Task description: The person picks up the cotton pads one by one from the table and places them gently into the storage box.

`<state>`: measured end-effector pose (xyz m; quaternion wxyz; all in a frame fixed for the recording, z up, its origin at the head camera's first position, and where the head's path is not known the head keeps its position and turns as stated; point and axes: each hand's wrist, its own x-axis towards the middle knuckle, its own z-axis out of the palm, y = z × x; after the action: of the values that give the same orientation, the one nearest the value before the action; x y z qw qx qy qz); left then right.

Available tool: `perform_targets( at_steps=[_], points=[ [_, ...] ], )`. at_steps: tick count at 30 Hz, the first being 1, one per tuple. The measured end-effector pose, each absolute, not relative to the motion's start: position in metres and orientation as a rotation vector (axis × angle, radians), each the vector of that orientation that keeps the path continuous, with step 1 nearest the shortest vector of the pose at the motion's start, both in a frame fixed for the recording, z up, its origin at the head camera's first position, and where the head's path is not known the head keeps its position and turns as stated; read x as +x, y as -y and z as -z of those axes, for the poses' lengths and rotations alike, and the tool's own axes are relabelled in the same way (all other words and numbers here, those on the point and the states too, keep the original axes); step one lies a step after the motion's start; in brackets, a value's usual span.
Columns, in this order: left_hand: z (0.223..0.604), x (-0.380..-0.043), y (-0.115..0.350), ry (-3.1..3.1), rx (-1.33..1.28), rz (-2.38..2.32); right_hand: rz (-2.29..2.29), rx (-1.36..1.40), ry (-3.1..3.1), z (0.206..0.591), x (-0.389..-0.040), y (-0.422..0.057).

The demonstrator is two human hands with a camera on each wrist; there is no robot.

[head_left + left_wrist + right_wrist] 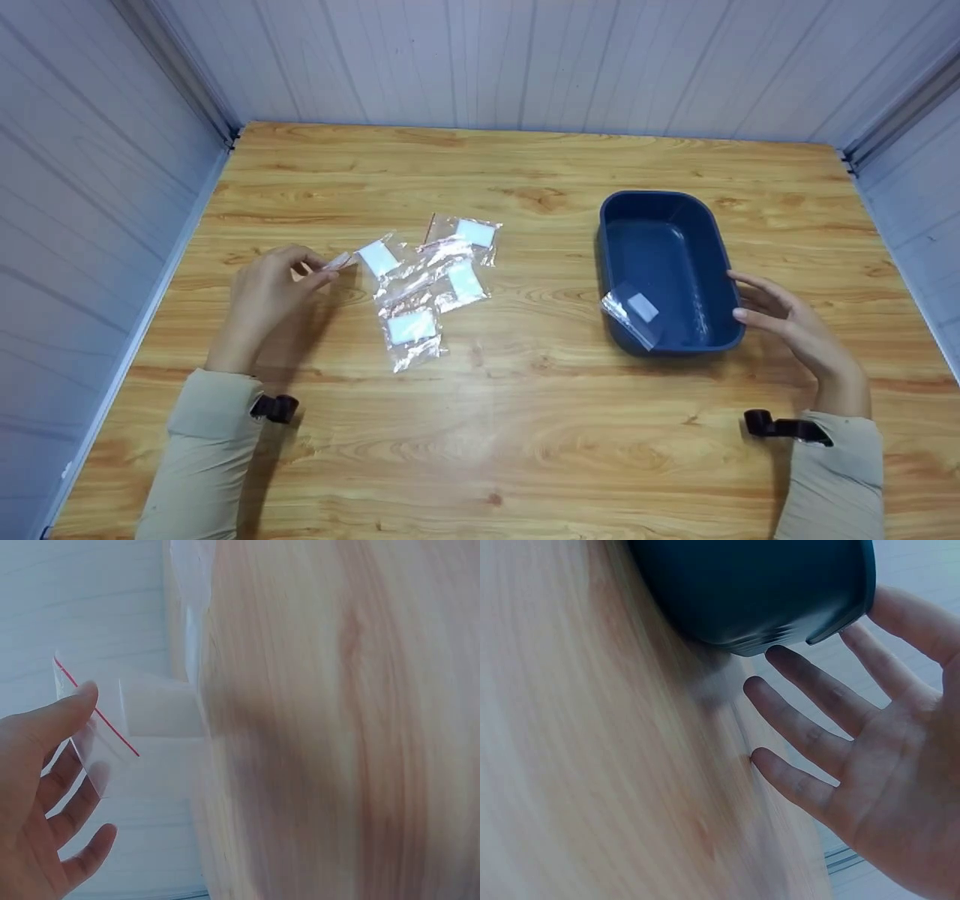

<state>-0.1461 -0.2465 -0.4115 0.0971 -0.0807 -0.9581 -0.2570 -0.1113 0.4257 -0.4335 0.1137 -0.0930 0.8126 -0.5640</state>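
Observation:
My left hand (pixel 274 289) pinches a clear zip bag (pixel 161 709) between thumb and fingers, close to the red line along its seal. A pale rectangular piece shows inside this bag, edge-on and small in the head view. Just to its right, several similar zip bags (pixel 411 328) with white rectangles lie overlapping on the table. At the right, my right hand (pixel 799 334) touches the side rim of a dark blue plastic tub (pixel 667 349) with thumb and index finger; its other fingers extend loosely below the rim in the right wrist view.
Another zip bag (pixel 636 313) with a white rectangle lies at the tub's front left corner, across the wall. The wood-grain table (pixel 517 435) is bordered by pale panel walls (pixel 487 67) at the back and both sides.

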Motion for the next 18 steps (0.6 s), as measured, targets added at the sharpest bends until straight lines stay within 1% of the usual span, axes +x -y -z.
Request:
perform_targets(
  at_steps=[9,18],
  points=[
    [0.405,-0.142,0.237,2.756,-0.272,0.716,1.626,-0.273,-2.396,0.433,-0.111,-0.425],
    [0.403,-0.140,0.222,2.676,-0.377,0.725,1.619,-0.267,-2.406,0.432,-0.111,-0.426]
  ],
)
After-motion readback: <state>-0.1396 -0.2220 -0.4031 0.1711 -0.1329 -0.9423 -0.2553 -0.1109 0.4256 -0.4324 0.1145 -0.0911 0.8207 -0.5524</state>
